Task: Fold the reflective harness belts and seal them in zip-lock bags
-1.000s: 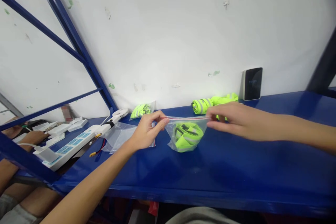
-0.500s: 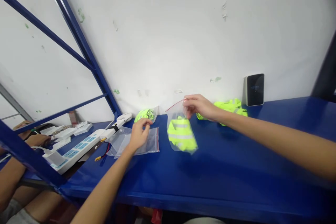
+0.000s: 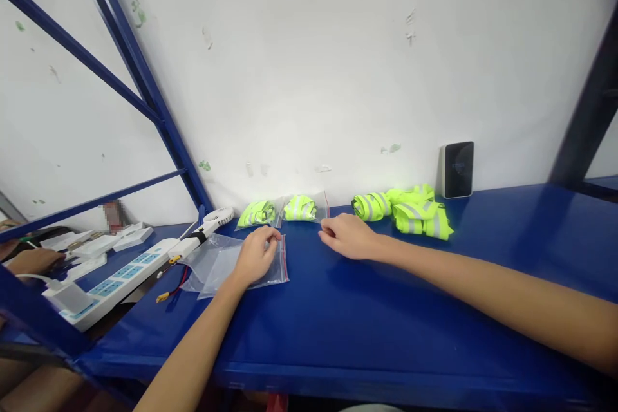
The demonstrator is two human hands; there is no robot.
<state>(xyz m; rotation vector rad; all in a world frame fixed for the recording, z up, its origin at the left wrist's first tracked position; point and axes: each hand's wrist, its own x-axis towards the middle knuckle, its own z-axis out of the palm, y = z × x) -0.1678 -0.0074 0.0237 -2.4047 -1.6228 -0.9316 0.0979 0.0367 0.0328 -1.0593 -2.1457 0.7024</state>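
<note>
My left hand [image 3: 257,256] rests with loosely curled fingers on flat, clear zip-lock bags [image 3: 219,264] with a red seal line; nothing shows in its fingers. My right hand [image 3: 350,236] is closed, fingers bent inward, just in front of the right corner of a clear bag holding a folded neon-yellow reflective strap bundle [image 3: 300,208]. No bag can be seen in its grip. Left of that bag, a similar bagged yellow bundle [image 3: 258,213] lies by the wall. Unbagged rolled yellow reflective straps [image 3: 371,206] and a looser heap [image 3: 421,214] lie to the right.
A black-fronted white device [image 3: 458,169] stands against the wall. At left are a small white fan [image 3: 218,216], a power strip [image 3: 123,277], a yellow-ended cable [image 3: 167,297] and a blue frame post [image 3: 164,122]. Another person's hand [image 3: 36,262] is beyond the frame.
My right hand has lowered the bagged yellow bundle from mid-air to the table by the wall, beside the other bagged one, and let go. My left hand stays on the flat bags.
</note>
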